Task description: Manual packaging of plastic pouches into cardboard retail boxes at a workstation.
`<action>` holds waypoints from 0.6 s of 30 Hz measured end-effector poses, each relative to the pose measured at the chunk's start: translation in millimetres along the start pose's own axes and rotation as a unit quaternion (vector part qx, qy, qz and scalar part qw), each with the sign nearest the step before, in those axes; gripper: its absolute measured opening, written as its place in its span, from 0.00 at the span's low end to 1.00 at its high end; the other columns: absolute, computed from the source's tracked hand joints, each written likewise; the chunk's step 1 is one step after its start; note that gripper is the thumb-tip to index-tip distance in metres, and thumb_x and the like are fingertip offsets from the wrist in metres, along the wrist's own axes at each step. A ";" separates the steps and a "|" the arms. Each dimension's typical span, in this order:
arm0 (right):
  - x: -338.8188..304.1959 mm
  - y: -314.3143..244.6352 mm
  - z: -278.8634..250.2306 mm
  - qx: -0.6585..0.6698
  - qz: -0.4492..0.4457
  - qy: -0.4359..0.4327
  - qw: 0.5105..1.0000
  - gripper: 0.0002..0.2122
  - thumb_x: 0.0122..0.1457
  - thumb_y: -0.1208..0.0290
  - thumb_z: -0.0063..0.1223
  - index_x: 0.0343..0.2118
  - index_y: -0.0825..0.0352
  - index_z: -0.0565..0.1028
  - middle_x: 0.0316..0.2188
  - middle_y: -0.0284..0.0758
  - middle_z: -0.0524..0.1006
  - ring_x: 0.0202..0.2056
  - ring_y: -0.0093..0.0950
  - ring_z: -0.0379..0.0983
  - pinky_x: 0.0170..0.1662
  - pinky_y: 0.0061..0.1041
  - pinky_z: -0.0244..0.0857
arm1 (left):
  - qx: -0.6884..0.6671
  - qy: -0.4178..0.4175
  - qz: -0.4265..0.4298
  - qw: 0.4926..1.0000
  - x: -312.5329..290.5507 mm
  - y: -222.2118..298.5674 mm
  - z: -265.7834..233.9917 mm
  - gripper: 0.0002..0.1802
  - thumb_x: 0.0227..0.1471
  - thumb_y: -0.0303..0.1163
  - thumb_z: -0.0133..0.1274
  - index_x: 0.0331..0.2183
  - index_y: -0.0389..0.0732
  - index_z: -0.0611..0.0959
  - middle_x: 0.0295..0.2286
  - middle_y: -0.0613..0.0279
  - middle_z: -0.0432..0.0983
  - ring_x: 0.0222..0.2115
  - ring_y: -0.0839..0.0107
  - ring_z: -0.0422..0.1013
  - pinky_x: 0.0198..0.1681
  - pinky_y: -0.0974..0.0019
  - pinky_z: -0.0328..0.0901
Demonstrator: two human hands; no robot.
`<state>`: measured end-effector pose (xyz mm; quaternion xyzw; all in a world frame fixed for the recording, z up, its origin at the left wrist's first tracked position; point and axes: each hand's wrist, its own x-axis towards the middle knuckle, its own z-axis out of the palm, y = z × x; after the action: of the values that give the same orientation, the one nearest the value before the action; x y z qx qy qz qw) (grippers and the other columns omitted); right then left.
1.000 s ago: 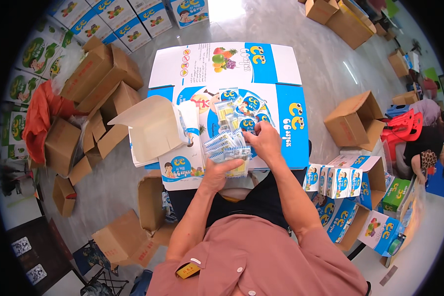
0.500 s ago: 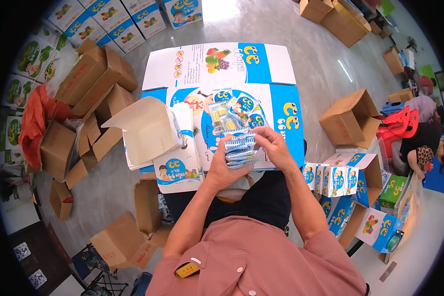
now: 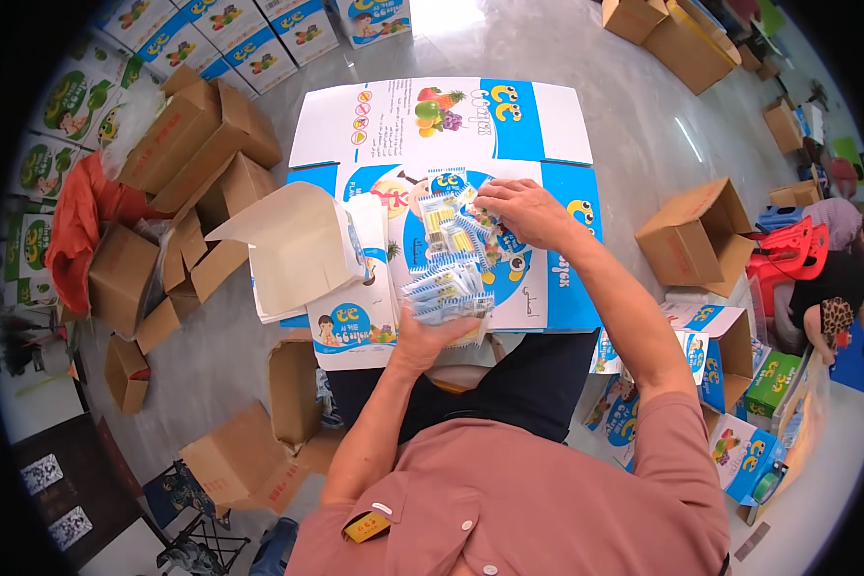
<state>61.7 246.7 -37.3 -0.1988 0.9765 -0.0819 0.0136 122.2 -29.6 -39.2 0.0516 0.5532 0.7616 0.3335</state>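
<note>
In my left hand [image 3: 426, 338] is a stack of small clear-and-blue packets [image 3: 446, 293], gripped near the front edge of a white and blue printed carton [image 3: 346, 144]. My right hand [image 3: 531, 213] reaches over the loose packets [image 3: 442, 223] lying on the carton top. Its fingers curl closed around the packets at the right of that pile; the fingertips are partly hidden. To the left of the pile sits a stack of flat white printed boxes [image 3: 350, 326], with a curved cream-coloured sheet of card [image 3: 293, 235] on it.
Brown cardboard boxes [image 3: 178, 144] and a red cloth or bag [image 3: 91, 226] crowd the left. An open brown box [image 3: 696, 235] stands at the right, near a red chair [image 3: 787, 254] and another person [image 3: 830, 288]. Printed cartons [image 3: 730, 451] stand at the lower right.
My right hand has left the stack and moved up and right to the loose packets. The stack in my left hand has tilted and fanned out slightly. The whole view has shifted a little.
</note>
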 end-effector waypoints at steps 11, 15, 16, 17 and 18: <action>-86.2 -76.6 13.1 0.833 0.261 0.230 0.430 0.12 0.64 0.73 0.42 0.46 0.69 0.74 0.41 0.33 0.77 0.43 0.21 0.72 0.48 0.22 0.65 | 0.237 -0.112 0.330 0.907 40.5 -6.2 42.3 0.47 0.33 0.26 0.74 0.55 0.42 0.68 0.59 0.45 0.61 0.61 0.50 0.59 0.63 0.53 0.57; -90.1 -75.2 29.1 0.774 0.262 0.236 0.525 0.15 0.68 0.67 0.36 0.45 0.70 0.74 0.45 0.38 0.76 0.47 0.25 0.72 0.52 0.24 0.65 | 0.405 0.007 0.388 0.828 52.8 -23.5 49.0 0.61 0.30 0.32 0.78 0.63 0.37 0.59 0.61 0.40 0.59 0.64 0.49 0.57 0.65 0.53 0.56; -92.2 -75.8 29.5 0.774 0.264 0.239 0.524 0.15 0.68 0.67 0.36 0.45 0.70 0.74 0.45 0.38 0.76 0.47 0.25 0.72 0.52 0.24 0.65 | 0.377 -0.015 0.361 0.853 52.9 -28.0 48.2 0.64 0.30 0.32 0.78 0.64 0.37 0.56 0.60 0.40 0.60 0.63 0.49 0.58 0.64 0.54 0.57; -94.0 -76.8 29.6 0.722 0.248 0.257 0.592 0.16 0.69 0.65 0.36 0.45 0.70 0.74 0.46 0.39 0.76 0.48 0.26 0.72 0.53 0.25 0.65 | 0.349 -0.036 0.334 0.875 52.5 -32.0 46.6 0.67 0.30 0.32 0.78 0.65 0.37 0.53 0.60 0.41 0.60 0.62 0.49 0.60 0.64 0.54 0.57; -95.1 -78.2 29.7 0.665 0.229 0.273 0.657 0.18 0.70 0.63 0.35 0.46 0.71 0.74 0.47 0.40 0.75 0.49 0.27 0.72 0.54 0.26 0.64 | 0.321 -0.056 0.305 0.895 51.8 -35.6 44.4 0.70 0.31 0.32 0.78 0.67 0.36 0.49 0.59 0.41 0.61 0.61 0.49 0.61 0.64 0.54 0.58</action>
<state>181.2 208.3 -54.2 0.1248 0.6362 -0.7539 -0.1063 118.1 41.4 -68.5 0.3645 0.7051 0.6029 0.0803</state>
